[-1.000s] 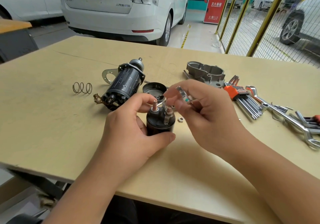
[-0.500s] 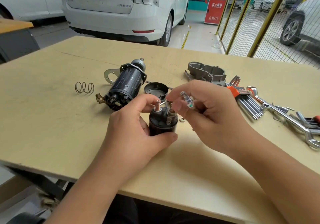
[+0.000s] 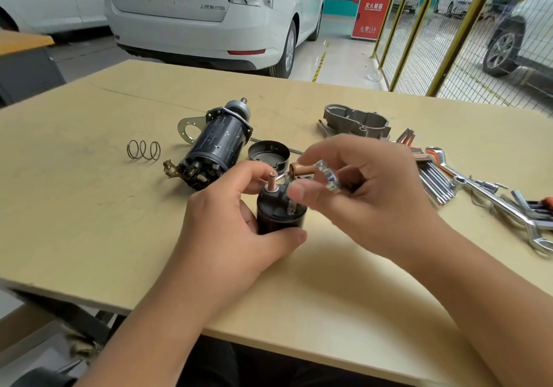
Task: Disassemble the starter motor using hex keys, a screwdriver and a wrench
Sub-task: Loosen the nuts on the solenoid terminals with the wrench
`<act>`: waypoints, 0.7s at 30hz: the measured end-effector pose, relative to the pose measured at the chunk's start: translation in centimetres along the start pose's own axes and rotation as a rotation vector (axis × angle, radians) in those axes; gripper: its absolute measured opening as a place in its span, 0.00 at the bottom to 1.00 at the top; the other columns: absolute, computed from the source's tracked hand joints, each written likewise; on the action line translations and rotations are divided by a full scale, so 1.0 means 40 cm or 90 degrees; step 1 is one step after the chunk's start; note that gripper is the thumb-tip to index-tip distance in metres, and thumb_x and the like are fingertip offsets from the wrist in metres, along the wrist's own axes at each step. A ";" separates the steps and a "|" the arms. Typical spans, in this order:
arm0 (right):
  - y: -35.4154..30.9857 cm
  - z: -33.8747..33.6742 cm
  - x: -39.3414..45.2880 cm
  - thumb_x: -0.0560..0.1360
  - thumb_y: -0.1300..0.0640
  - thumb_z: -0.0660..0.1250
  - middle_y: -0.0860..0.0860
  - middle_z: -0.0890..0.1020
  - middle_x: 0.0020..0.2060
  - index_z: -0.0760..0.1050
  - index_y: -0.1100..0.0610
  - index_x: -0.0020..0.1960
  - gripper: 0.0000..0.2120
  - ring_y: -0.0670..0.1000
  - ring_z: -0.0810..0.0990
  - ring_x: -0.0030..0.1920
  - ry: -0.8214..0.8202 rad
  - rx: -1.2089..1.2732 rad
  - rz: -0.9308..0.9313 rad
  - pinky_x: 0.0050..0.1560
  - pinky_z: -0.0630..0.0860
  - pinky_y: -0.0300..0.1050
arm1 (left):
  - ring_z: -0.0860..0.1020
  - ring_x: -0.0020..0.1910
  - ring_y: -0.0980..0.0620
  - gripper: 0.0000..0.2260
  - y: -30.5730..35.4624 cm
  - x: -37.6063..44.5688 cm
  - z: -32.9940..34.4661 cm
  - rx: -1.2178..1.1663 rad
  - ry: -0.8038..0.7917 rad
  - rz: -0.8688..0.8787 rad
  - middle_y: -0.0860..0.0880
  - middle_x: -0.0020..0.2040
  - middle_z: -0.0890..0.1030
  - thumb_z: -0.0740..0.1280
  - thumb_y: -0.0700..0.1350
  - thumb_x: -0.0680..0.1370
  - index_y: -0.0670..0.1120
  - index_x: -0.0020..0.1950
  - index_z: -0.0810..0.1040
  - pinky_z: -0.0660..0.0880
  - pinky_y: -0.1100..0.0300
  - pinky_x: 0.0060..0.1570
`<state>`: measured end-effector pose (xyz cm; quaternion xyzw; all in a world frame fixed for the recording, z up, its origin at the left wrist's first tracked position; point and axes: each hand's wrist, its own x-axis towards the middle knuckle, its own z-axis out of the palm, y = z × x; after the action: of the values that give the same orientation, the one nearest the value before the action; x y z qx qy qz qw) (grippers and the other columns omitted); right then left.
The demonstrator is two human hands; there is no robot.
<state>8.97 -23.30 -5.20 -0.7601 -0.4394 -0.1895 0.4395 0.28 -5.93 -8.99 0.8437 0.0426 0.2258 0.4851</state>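
Two hands at the table's (image 3: 89, 237) near edge: left hand (image 3: 227, 231) curled round the upright black solenoid (image 3: 278, 213); right hand (image 3: 368, 195) pinching a clear-handled screwdriver (image 3: 327, 177) above its terminals; solenoid, end cap (image 3: 269, 153), spring (image 3: 143, 150), aluminium housing (image 3: 356, 121) already off; motor body (image 3: 215, 147) mid-table still assembled; beyond, "110" on a red cabinet (image 3: 372, 3).

L hand (image 3: 227, 222) grips solenoid (image 3: 278, 216) | R hand (image 3: 368, 189) holds screwdriver (image 3: 327, 177)
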 end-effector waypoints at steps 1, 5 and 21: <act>-0.002 0.004 -0.002 0.72 0.55 0.79 0.37 0.75 0.30 0.83 0.58 0.48 0.09 0.39 0.74 0.28 -0.013 -0.011 -0.007 0.32 0.63 0.26 | 0.74 0.26 0.52 0.28 0.001 0.000 0.000 -0.003 -0.001 0.000 0.57 0.46 0.84 0.79 0.60 0.58 0.62 0.56 0.78 0.74 0.57 0.32; -0.008 0.007 -0.001 0.72 0.63 0.79 0.36 0.71 0.29 0.83 0.59 0.47 0.07 0.40 0.71 0.27 -0.037 -0.024 -0.024 0.32 0.62 0.26 | 0.74 0.26 0.52 0.28 0.002 0.000 0.000 -0.009 -0.001 -0.004 0.57 0.47 0.84 0.80 0.58 0.58 0.62 0.56 0.79 0.73 0.56 0.33; 0.003 0.007 -0.008 0.68 0.57 0.83 0.50 0.84 0.36 0.84 0.57 0.47 0.12 0.40 0.77 0.29 -0.018 0.121 0.096 0.32 0.68 0.27 | 0.74 0.25 0.53 0.28 0.003 0.001 0.002 0.002 0.009 -0.003 0.57 0.47 0.84 0.79 0.60 0.57 0.64 0.56 0.77 0.74 0.58 0.32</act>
<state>8.87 -23.26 -5.62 -0.7486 -0.4032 -0.1029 0.5161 0.32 -6.06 -8.90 0.8428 0.0482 0.2302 0.4841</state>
